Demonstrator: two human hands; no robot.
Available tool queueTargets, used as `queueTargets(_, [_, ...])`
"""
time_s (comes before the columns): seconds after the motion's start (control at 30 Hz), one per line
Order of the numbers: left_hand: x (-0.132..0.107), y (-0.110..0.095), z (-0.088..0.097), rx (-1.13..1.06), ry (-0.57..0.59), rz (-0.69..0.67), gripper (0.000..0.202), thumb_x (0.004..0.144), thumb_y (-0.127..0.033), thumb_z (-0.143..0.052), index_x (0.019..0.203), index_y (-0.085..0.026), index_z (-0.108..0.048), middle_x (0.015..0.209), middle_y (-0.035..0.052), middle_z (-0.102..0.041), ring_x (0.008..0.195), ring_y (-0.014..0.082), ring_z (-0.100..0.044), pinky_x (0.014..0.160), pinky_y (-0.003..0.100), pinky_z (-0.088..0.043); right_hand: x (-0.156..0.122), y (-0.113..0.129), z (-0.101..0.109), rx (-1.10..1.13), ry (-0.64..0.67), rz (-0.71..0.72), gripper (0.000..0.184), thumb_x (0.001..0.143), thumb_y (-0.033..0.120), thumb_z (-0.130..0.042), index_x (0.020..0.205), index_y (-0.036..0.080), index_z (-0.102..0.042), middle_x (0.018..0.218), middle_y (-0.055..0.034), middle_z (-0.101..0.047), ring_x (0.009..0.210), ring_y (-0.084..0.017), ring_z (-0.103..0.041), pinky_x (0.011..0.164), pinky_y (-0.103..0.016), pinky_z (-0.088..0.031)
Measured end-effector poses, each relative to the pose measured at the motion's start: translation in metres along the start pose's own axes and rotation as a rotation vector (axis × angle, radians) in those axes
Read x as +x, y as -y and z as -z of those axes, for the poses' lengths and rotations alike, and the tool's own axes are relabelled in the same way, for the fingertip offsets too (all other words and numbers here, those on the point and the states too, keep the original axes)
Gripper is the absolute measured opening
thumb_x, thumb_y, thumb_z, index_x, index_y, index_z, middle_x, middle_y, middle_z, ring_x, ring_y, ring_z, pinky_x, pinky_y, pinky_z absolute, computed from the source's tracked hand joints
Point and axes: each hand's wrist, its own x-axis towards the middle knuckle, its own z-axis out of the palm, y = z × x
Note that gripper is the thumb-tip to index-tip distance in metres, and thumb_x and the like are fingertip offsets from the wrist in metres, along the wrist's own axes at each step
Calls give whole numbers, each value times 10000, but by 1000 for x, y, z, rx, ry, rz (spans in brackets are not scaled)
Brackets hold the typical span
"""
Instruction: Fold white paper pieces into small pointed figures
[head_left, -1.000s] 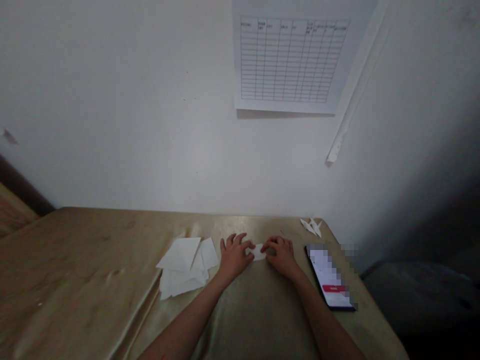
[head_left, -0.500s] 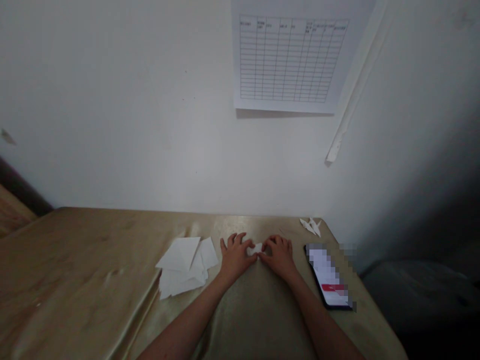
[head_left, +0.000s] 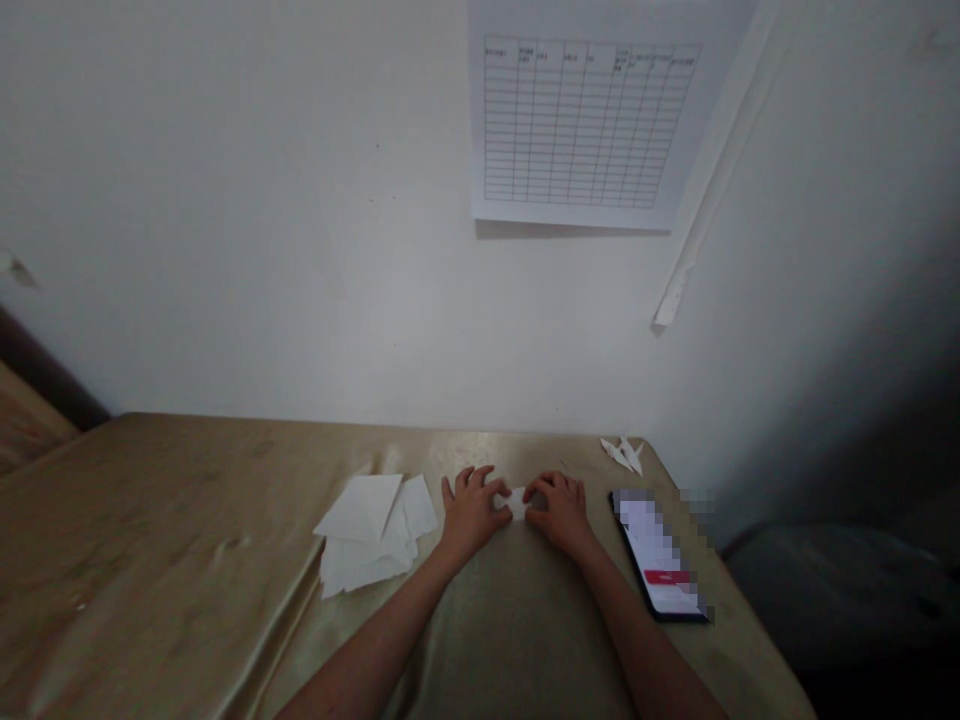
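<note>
Centrally on the desk (head_left: 187,520), a small folded white paper (head_left: 519,502) lies flat between the two hands and is pinched from both sides.

- Left hand (head_left: 469,510): palm down at 9 o'clock of the paper, fingers curled, thumb and fingertips closed on the paper's left edge.
- Right hand (head_left: 559,508): palm down at 3 o'clock of the paper, fingers curled, fingertips clamped on its right edge. The two hands nearly meet over the paper, so only a narrow strip of it shows.

Surrounding items, clock positions taken from the paper:
- Stack of white paper sheets (head_left: 371,530) at 9 o'clock, just beside the left hand, loosely fanned, not touching it.
- Smartphone (head_left: 660,555) at 4 o'clock, face up with the screen lit, near the right wrist but apart from it.
- Folded paper pieces (head_left: 622,453) at 1 o'clock — at the desk's far right corner, well apart from both hands.
- Printed grid sheet (head_left: 581,120) at 12 o'clock, fixed to the wall above the desk.
</note>
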Motion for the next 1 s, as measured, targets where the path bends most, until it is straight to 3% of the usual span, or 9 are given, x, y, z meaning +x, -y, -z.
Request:
queueTargets(0.4, [2,5,6,-37,47,0,300,771,-292,-699,1050,-396,-734,1501,-49,-514,1450,329,-321,1183,675,-85,2,-11,1,53,29,55,330,726,149,-634,975,335,-746,1187,-14,-608,1224,-225,-492,1113,-414,-218])
queueTargets(0.63, [-1,5,6,-47,7,-16,245,813,-327,-668,1036,-398,-741,1481,-51,-533,1438,322,-336,1187,672,-81,-2,-14,0,38,8,102,370,773,137,-605,1031,362,-746,1190,-6,-603,1225,-218,-493,1122,-434,-221])
queueTargets(0.83, [-2,3,3,-29,-30,-15,255,850,-384,-669,1099,-399,-720,1464,-29,-551,1425,319,-352,1189,668,-84,-3,-11,-3,25,-29,121,237,865,248,-621,996,393,-757,1169,-5,-605,1193,-215,-509,1112,-443,-233])
queueTargets(1.0, [-1,4,2,-23,-16,-21,316,849,-406,-697,1164,-430,-707,1477,-21,-539,1432,319,-340,1193,660,-75,-4,-9,-5,29,-50,93,182,861,302,-669,998,382,-757,1189,-23,-604,1182,-241,-503,1105,-452,-239])
